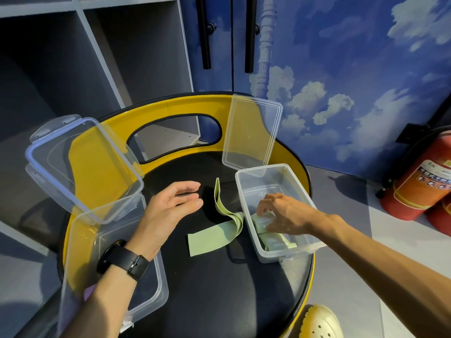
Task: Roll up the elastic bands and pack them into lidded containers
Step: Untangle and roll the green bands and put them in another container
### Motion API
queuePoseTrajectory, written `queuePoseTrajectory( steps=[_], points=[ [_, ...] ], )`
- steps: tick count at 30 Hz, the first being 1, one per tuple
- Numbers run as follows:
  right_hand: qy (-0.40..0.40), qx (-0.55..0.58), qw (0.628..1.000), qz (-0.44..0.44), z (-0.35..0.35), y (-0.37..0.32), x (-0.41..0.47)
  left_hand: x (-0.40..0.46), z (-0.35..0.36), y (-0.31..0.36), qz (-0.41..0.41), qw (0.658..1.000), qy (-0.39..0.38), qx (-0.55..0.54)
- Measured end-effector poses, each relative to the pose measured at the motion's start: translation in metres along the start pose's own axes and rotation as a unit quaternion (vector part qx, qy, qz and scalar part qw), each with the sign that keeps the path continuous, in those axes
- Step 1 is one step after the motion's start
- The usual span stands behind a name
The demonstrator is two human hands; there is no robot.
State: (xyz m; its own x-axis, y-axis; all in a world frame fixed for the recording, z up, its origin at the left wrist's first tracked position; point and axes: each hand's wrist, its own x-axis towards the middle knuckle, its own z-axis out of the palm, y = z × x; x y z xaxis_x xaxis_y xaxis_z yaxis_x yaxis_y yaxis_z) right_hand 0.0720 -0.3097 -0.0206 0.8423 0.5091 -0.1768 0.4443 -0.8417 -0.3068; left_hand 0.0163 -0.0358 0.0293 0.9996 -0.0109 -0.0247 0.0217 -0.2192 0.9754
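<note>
From the head camera we read nothing clearly: the extinguisher point(419, 184) at 3 o'clock carries a label whose print is too small, and the printing on the bands is blurred.

We count two clear boxes and two lids. The right box point(302, 189) sits on the chair seat point(207, 276) at 3 o'clock, its lid point(252, 132) propped upright behind it at 12 o'clock. The left box point(156, 289) stands at 8 o'clock with its clip lid point(80, 167) leaning above it.

We count at least two green bands. The rolled band point(264, 223) lies inside the right box near its front wall, with more green band point(278, 243) under it. The loose band point(217, 230) lies unrolled on the seat between the boxes, one end curling upward.

Our right hand point(285, 215) reaches into the right box, fingers point(262, 211) curled down on the rolled band. Our left hand point(168, 211), with a black watch point(124, 261) on the wrist, hovers over the seat, fingers loosely spread, holding nothing, just at 9 o'clock of the loose band.
</note>
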Motion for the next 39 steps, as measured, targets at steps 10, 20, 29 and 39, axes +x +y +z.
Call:
queuePoseTrajectory(
  steps=[10,20,29,39],
  points=[
    [0.0,0.019,1.0,-0.006,-0.004,-0.002,0.001,0.002,0.001,0.0,0.004,1.0,-0.001,-0.004],
    [0.02,0.044,0.999,-0.007,-0.038,-0.024,0.01,0.003,0.0,0.0,0.016,0.999,0.027,-0.016],
    [0.065,0.038,0.997,0.001,-0.061,-0.088,0.076,0.01,-0.013,-0.007,0.01,0.996,0.086,-0.014],
    [0.03,0.009,0.99,0.14,-0.011,-0.093,0.124,0.024,-0.022,-0.023,-0.012,0.995,0.097,0.003]
  ],
)
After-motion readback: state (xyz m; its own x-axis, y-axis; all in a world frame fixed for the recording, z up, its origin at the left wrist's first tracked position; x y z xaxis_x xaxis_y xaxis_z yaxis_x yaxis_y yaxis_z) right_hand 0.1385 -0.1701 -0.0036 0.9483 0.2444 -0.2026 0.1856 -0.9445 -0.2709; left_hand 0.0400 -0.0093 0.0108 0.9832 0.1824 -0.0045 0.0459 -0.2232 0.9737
